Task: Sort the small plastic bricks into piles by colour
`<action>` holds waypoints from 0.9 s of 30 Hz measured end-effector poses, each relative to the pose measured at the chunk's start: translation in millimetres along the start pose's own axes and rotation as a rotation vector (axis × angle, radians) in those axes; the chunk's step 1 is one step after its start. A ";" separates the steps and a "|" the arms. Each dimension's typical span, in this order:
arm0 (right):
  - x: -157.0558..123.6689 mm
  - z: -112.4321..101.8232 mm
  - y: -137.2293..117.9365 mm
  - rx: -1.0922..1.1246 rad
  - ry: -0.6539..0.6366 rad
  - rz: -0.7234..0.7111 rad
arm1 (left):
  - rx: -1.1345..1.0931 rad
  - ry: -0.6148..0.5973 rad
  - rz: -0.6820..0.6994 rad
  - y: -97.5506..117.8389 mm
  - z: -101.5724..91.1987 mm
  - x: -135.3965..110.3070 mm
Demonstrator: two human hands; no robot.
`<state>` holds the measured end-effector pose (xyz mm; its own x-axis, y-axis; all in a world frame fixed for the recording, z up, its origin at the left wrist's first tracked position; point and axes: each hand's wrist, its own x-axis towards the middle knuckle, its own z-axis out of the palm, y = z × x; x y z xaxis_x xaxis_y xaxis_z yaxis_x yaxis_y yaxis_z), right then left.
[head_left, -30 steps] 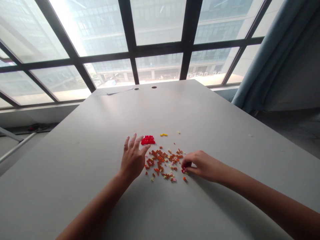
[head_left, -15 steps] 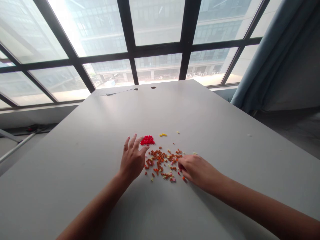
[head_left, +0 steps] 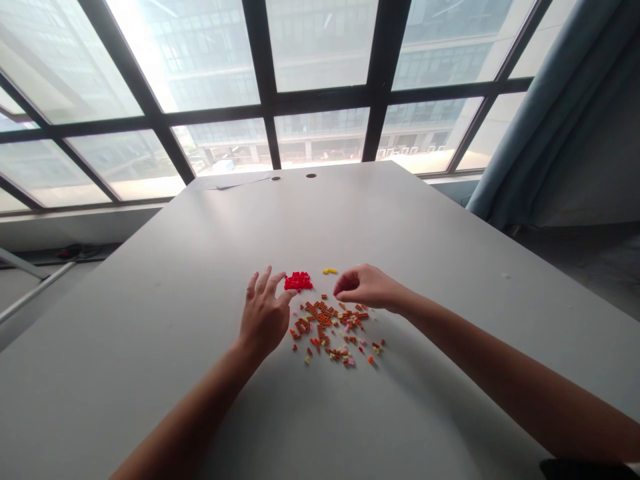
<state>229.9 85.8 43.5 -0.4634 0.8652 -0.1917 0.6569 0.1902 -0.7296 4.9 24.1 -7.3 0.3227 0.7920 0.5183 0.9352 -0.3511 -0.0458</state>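
My left hand (head_left: 264, 315) rests palm down with its fingers spread, thumb and fingertips at the left edge of a pile of small red building bricks (head_left: 299, 281). Over the far right side of a scattered group of mostly brown bricks (head_left: 320, 313) is my right hand (head_left: 369, 288), its fingers curled into a pinch. Whatever may be between those fingertips is too small to make out. Mixed among the brown bricks lie pink, cream and orange pieces. Several yellow bricks (head_left: 330, 271) lie just beyond, between the red pile and my right hand.
All of this lies on a large white table (head_left: 200, 267). A single orange brick (head_left: 371, 360) sits at the near right of the scatter. Two round cable holes and a thin flat sheet (head_left: 235, 185) are near the far edge. Windows stand behind, with a blue curtain (head_left: 520, 147) at right.
My right hand has moved from the right side of the scattered bricks away from me and leftward, up near the yellow ones. My left hand has stayed beside the red pile.
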 end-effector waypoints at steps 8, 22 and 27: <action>61.1 37.9 -19.3 -0.146 0.176 -0.161 | 0.009 0.001 -0.045 -9.1 3.2 -1.8; -46.6 11.1 17.7 -0.133 -0.092 -0.401 | -0.113 -0.010 0.072 -9.9 6.7 -1.7; -64.8 18.8 33.1 -0.241 -0.083 -0.421 | -0.073 -0.034 0.088 -7.8 8.7 -1.1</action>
<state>270.5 27.3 19.4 -0.7576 0.6521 0.0282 0.5171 0.6260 -0.5838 -1.5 30.3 -14.9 0.4088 0.7727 0.4857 0.8904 -0.4545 -0.0264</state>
